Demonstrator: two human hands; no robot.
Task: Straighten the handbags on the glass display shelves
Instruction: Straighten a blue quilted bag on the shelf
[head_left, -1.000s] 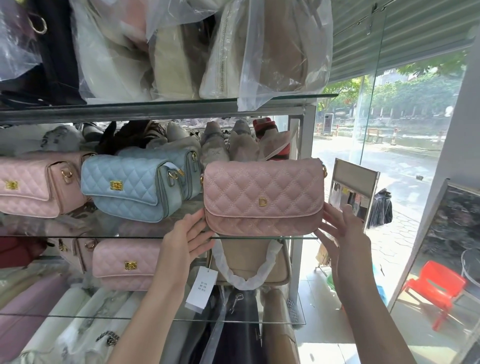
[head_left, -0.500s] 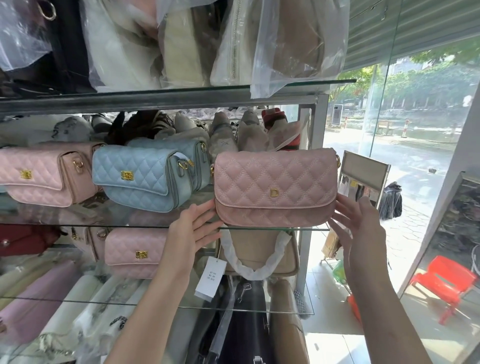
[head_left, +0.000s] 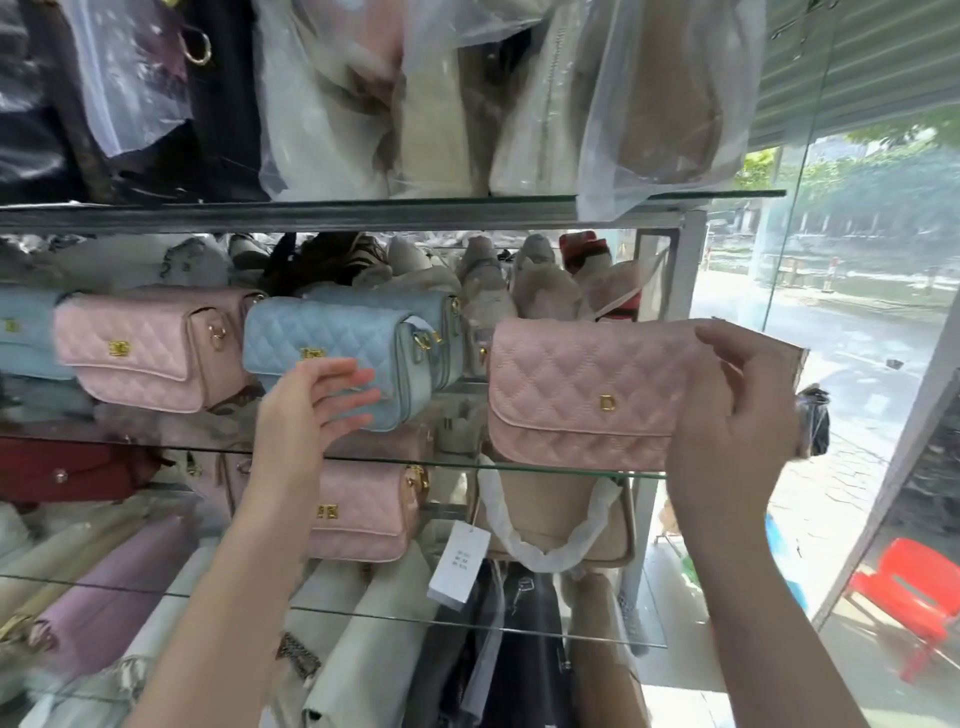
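Head view: right hand (head_left: 727, 410) clamps right end of pink bag (head_left: 582, 395), which sits on glass shelf (head_left: 447, 462) between hands. Left hand (head_left: 306, 410), fingers straight, touches blue bag (head_left: 332, 338). Bags likely light and soft-quilted; hold by ends, not flap.

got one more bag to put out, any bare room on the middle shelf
Only a narrow gap between the blue bag and the pink bag gripped by the right hand. Left of it the bags crowd together, and the back row is packed.
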